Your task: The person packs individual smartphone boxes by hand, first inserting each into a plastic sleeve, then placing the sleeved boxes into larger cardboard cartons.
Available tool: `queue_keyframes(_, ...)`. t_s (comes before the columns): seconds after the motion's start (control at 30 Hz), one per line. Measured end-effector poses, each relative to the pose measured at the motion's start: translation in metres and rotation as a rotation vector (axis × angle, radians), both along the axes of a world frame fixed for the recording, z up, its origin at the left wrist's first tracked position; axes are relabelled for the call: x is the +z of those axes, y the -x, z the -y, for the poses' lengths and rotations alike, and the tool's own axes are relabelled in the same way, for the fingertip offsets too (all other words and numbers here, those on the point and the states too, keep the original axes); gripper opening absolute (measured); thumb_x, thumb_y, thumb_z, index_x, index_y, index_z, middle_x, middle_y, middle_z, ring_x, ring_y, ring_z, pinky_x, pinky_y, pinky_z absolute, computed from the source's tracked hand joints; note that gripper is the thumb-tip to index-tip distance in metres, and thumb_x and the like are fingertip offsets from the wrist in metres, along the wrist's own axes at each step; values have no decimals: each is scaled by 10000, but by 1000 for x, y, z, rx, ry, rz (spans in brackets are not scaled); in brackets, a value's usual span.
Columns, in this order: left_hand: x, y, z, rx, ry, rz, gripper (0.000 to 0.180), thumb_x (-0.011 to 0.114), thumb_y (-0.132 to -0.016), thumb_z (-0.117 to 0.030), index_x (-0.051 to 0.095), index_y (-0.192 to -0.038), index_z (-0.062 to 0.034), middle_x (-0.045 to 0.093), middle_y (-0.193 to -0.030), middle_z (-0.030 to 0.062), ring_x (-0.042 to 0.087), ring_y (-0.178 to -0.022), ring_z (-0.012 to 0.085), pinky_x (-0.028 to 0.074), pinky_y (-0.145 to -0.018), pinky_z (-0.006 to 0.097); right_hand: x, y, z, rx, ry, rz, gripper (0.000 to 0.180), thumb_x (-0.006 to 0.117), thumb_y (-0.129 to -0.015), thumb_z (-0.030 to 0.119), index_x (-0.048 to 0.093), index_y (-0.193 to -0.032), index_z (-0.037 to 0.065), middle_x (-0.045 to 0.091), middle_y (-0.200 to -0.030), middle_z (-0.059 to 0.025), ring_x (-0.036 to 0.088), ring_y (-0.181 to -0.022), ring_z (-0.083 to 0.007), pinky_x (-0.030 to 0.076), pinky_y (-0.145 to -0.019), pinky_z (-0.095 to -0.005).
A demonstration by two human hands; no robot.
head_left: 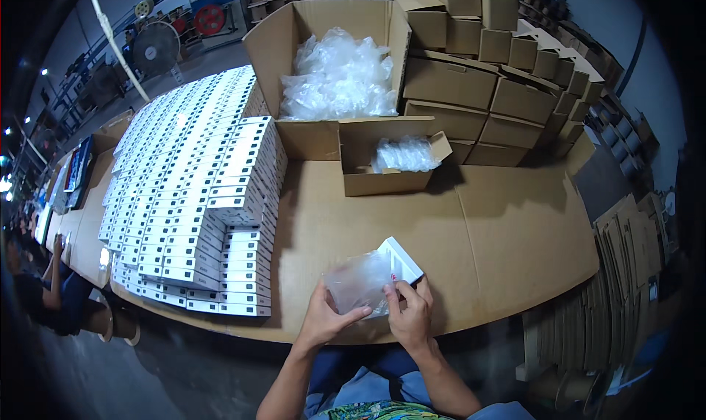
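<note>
Your cardboard-covered tabletop (515, 236) is the largest thing here, its front edge curving past just under your wrists and its right edge well apart from your hands; the broadest stretch of cardboard for moving lies to your right, with a narrower strip between your hands and the stack on your left. That stack of white boxes (184, 199) rises in tight rows, small dark squares on the ends, and its near corner limits your left side. At the far right, piled brown cartons (448, 82) close off the back; beside them stands a large open carton (268, 59) heaped with clear plastic, and in front of it a small open carton (386, 185) holding more. Your hands are near each other over the front part of the table: your left hand (325, 318) grips the clear bag (357, 284) at its left side, while your right hand (410, 311) pinches the white box (402, 262) near its lower right. The bag is thin, hazy and slightly creased, overlapping the box's left part; you cannot tell whether any of the box is inside. The box sits tilted, plain white, with a small red mark beside your right fingers.
</note>
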State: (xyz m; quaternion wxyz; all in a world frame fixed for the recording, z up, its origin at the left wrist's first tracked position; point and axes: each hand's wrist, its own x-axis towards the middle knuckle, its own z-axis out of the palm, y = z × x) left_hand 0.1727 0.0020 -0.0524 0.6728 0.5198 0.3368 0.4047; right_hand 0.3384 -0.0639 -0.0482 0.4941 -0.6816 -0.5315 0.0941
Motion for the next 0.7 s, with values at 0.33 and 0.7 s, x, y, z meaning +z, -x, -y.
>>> queue_keyframes(0.33,-13,-3,-4,-53,-157,-150,605,816,-792,3,486,-1298,-22,660,-1052,102,656,-1024,167,556,-853,304,5,-47,-10,53,-7,-234,350,590,-932,0,650,-1276,24,661,-1116,-144,623,-1038,-220,504,-895,-344)
queue_keyframes(0.7,-26,1,-5,-90,-216,-192,548,815,-759,10,559,-1244,0,711,-1093,128,680,-1031,189,540,-916,332,48,-50,-47,611,-26,-547,400,649,-932,-10,407,-1247,41,577,-1062,-97,597,-1001,-158,475,-926,-326)
